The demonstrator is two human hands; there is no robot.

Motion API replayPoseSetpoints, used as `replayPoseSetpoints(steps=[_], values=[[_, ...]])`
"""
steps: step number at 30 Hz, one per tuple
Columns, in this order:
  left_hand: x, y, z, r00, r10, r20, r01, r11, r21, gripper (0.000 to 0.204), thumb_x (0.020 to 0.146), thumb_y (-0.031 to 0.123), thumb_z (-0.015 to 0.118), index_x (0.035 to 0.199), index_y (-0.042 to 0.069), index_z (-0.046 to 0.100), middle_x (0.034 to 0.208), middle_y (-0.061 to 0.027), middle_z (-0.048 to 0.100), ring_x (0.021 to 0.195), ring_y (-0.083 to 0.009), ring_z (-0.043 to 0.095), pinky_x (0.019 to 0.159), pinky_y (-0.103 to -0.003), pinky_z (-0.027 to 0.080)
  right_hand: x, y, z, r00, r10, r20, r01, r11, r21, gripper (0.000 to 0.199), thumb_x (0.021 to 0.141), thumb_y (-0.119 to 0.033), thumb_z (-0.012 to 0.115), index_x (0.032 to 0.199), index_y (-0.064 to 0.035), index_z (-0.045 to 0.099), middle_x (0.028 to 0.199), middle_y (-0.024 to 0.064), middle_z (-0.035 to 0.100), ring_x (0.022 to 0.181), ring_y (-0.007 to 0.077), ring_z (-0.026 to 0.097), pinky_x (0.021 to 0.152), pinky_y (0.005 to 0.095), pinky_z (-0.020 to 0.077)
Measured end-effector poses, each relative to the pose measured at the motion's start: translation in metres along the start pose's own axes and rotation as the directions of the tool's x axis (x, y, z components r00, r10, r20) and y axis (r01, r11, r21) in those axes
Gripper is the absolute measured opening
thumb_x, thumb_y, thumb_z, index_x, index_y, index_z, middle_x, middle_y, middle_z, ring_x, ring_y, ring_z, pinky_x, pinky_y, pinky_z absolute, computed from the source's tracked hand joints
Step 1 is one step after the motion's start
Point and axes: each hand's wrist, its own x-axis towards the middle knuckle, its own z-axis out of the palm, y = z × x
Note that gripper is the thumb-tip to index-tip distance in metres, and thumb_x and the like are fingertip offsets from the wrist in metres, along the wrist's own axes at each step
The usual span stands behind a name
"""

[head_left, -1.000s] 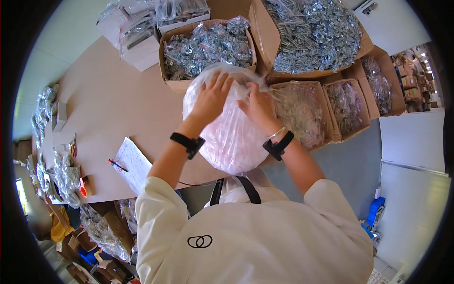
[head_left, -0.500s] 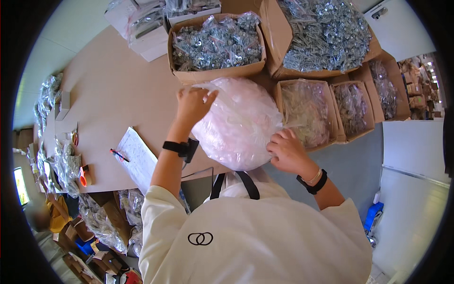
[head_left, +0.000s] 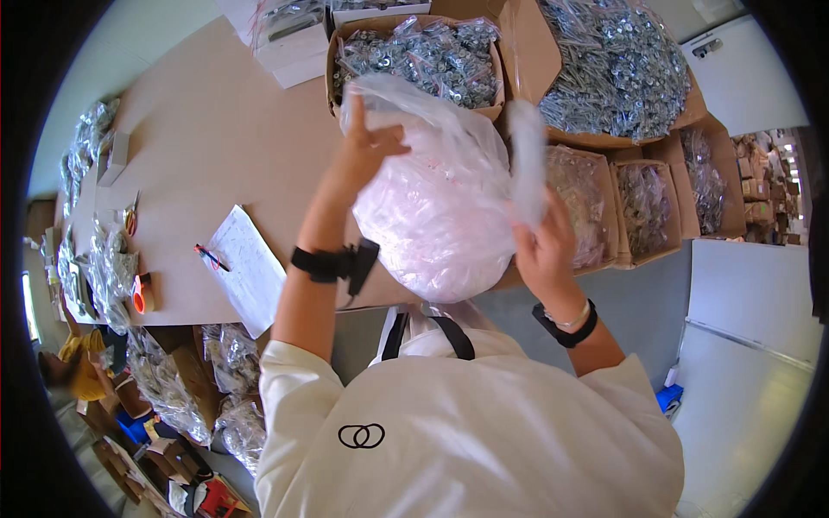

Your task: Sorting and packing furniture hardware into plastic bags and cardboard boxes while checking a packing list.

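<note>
A large, bulging translucent plastic bag (head_left: 432, 216) with pale pinkish contents stands at the table's front edge; what exactly is inside cannot be made out. At the left of its raised mouth is my left hand (head_left: 367, 147), fingers apart, the index finger stretched up against the loose film. My right hand (head_left: 546, 246) is closed on the bag's right edge, and from it a flap of film (head_left: 528, 160) stands up, smeared by motion.
Behind the bag are a cardboard box (head_left: 414, 110) of bagged metal hardware and a larger box (head_left: 528, 47) of metal parts. Smaller boxes (head_left: 643, 211) line the right. A paper sheet (head_left: 250, 276) with a pen (head_left: 210, 256), orange tape (head_left: 142, 293) and scissors (head_left: 131, 216) lie left.
The bag's mouth has been pulled up and spread, its film now rising in front of the hardware box. My left hand's fingers have opened out; my right hand has lifted the right edge.
</note>
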Motion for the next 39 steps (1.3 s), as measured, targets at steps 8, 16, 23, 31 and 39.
replayPoseSetpoints(steps=[8, 16, 23, 31, 39], values=[[0.032, -0.047, -0.039, 0.943, -0.265, -0.203, 0.329, 0.840, 0.432, 0.066, 0.084, 0.029, 0.068, 0.132, -0.001, 0.034, 0.120, -0.0175, 0.056, 0.099, -0.0329, 0.061, 0.077, -0.045, 0.051, -0.109, 0.014, 0.035, 0.303, -0.003, 0.953, -0.201, 0.977, 0.067, 0.029, 0.080, 0.001, 0.052, 0.107, -0.0044, 0.063, 0.112, 0.0146, 0.062, 0.097, 0.0323, 0.061, 0.085, 0.0392, 0.0496], [-0.071, -0.111, 0.083, 0.935, 0.019, -0.353, 0.272, 0.599, 0.753, 0.112, 0.070, 0.051, 0.073, 0.145, -0.002, 0.009, 0.145, -0.0355, 0.006, 0.133, -0.0554, 0.012, 0.092, -0.068, 0.034, -0.014, 0.008, 0.067, 0.771, -0.183, 0.610, -0.126, 0.895, 0.427, 0.040, 0.078, 0.002, 0.051, 0.117, -0.0033, 0.056, 0.107, 0.0189, 0.057, 0.104, 0.0363, 0.055, 0.089, 0.0396, 0.0451], [-0.080, -0.127, 0.069, 0.902, 0.142, -0.407, 0.196, 0.706, 0.680, 0.069, 0.075, 0.001, 0.056, 0.139, -0.002, 0.032, 0.134, -0.0413, 0.031, 0.125, -0.0522, 0.033, 0.094, -0.049, 0.043, 0.051, 0.058, 0.134, 0.895, -0.357, 0.267, 0.421, 0.874, -0.243, 0.065, 0.072, -0.031, 0.070, 0.131, -0.0219, 0.044, 0.135, 0.0195, 0.036, 0.130, 0.0408, 0.030, 0.100, 0.0636, 0.0276], [-0.139, -0.125, -0.015, 0.820, -0.559, -0.126, 0.393, 0.708, -0.587, 0.026, 0.086, 0.009, 0.047, 0.106, -0.002, 0.062, 0.090, -0.0100, 0.066, 0.074, -0.0204, 0.063, 0.065, -0.035, 0.052, 0.101, 0.135, 0.113, 0.902, -0.136, 0.409, 0.294, 0.888, -0.354, 0.024, 0.083, -0.014, 0.057, 0.104, -0.0204, 0.066, 0.120, 0.0066, 0.058, 0.129, 0.0286, 0.037, 0.101, 0.0576, 0.0266], [-0.118, -0.094, -0.033, 0.967, -0.249, -0.044, 0.248, 0.901, 0.355, 0.048, 0.083, 0.035, 0.061, 0.112, -0.004, 0.059, 0.105, -0.0175, 0.065, 0.096, -0.0286, 0.063, 0.086, -0.036, 0.049, 0.086, 0.175, 0.088, 0.373, 0.240, 0.896, -0.909, 0.287, 0.302, 0.021, 0.089, -0.014, 0.051, 0.102, -0.0056, 0.065, 0.095, 0.0061, 0.065, 0.084, 0.0159, 0.059, 0.074, 0.0290, 0.0483]])
